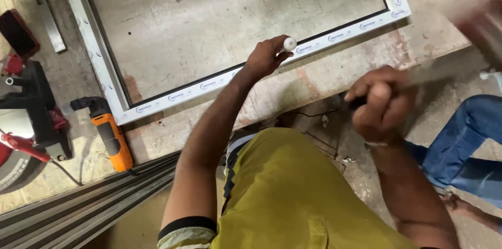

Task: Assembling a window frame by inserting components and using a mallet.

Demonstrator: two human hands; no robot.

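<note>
A white window frame [334, 37] lies flat on a worn wooden workbench [209, 29]. My left hand [265, 56] rests at the frame's near rail, its fingers closed on a small white rounded piece [289, 44] pressed to the rail. My right hand [380, 103] is raised nearer to me, fist closed on a dark handle [349, 101]. The tool's far end sweeps up to the right as a reddish blur [478, 21], so its shape cannot be made out.
An orange and black power tool [110, 136] lies on the bench's left corner. A black and red machine [26, 108] stands at the far left. Grey metal rails [78, 207] run below the bench. A person's leg in blue jeans [470, 139] is at the right.
</note>
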